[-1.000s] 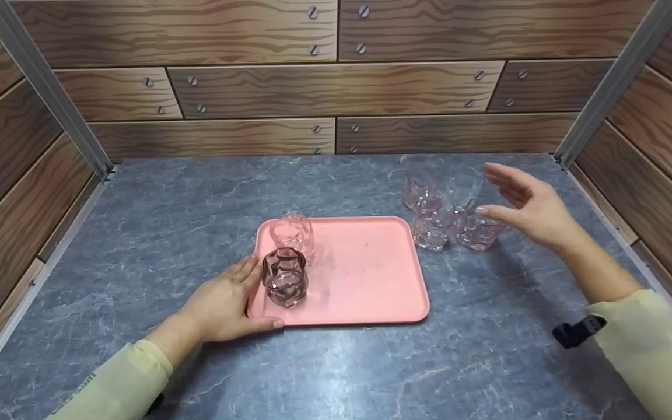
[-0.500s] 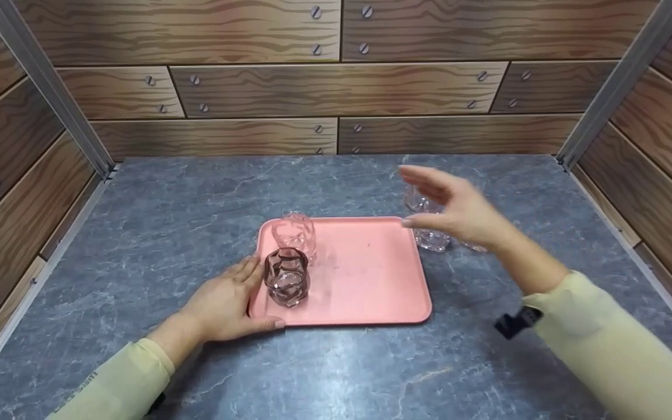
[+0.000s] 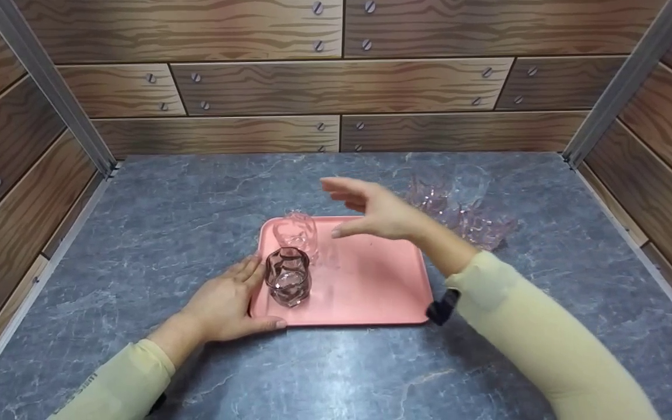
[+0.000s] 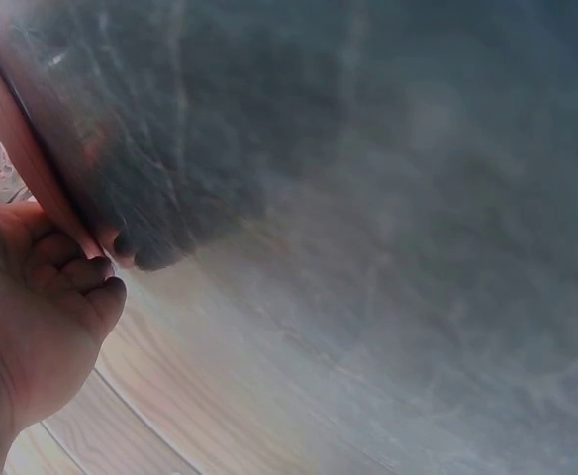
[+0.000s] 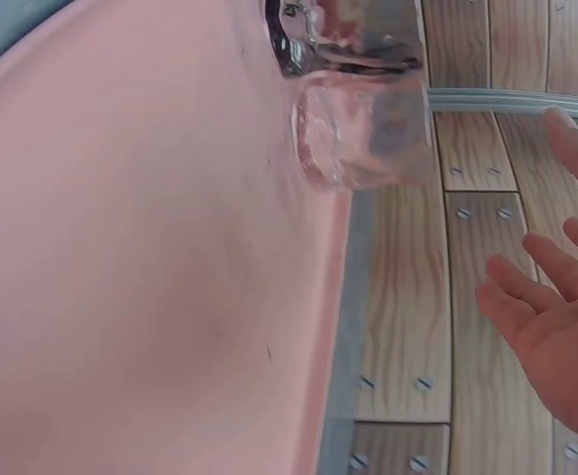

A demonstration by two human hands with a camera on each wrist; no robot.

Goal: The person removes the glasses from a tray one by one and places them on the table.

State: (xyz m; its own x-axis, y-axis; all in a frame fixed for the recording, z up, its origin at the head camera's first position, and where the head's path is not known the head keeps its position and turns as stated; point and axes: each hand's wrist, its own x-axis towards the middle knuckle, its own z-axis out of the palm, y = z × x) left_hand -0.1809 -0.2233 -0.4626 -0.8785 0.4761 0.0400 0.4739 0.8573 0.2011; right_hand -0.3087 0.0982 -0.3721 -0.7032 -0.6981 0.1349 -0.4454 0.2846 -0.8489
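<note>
A pink tray (image 3: 365, 286) lies on the table. On its left side a smoky dark glass (image 3: 288, 279) stands in front of a clear glass (image 3: 294, 228), both upright. My left hand (image 3: 222, 303) holds the tray's near left corner, thumb along the front rim and fingers at the left edge; in the left wrist view those fingers (image 4: 86, 275) bend at the rim. Above the tray's far part hovers my right hand (image 3: 380, 213), fingers spread from the thumb and nothing between them. The right wrist view shows this hand (image 5: 556, 327) apart from the clear glass (image 5: 363, 134).
Several clear glasses (image 3: 482, 227) stand grouped on the grey marbled table (image 3: 347, 373) to the right of the tray, partly behind my right forearm. Wood-patterned walls (image 3: 254, 87) with metal corner posts (image 3: 610, 87) enclose the table's back and sides.
My right hand has swept left from beside the grouped clear glasses to over the tray, staying empty. My left hand, the tray and its two glasses have kept their places.
</note>
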